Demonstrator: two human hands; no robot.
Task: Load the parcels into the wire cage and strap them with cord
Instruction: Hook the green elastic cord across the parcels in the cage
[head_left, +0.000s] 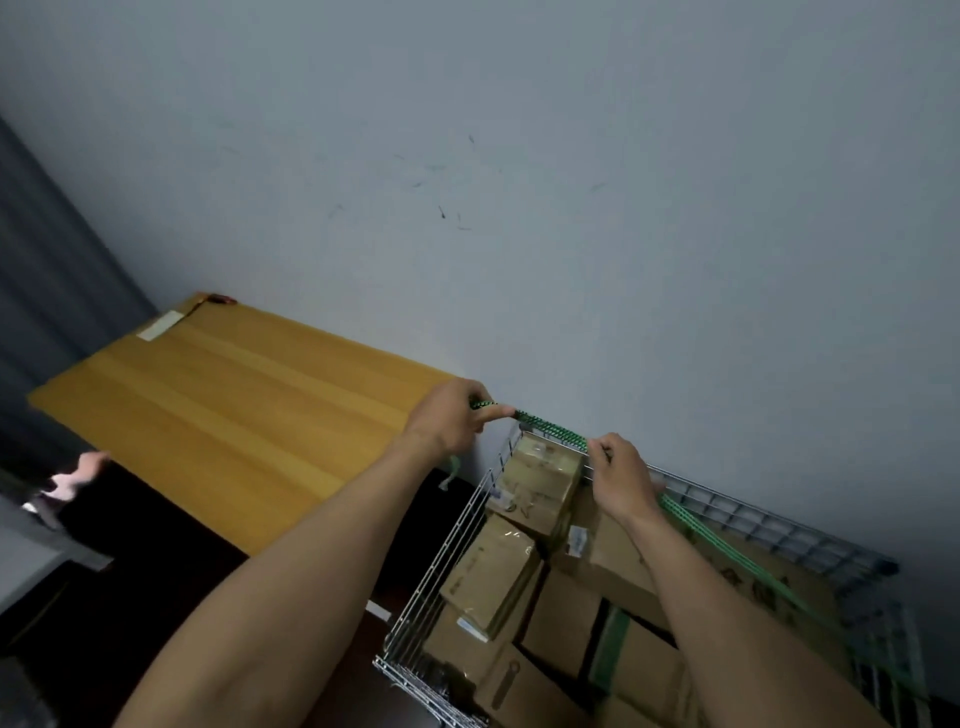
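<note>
Left hand and right hand both grasping green cord, stretched between them above wire cage corner. Parcels below hands, loaded. Advice: keep tension, hook onto rim.

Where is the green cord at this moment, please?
In the head view, right of centre, the green cord is stretched between the left hand and the right hand above the far corner of the wire cage, just right of the wooden table.
</note>
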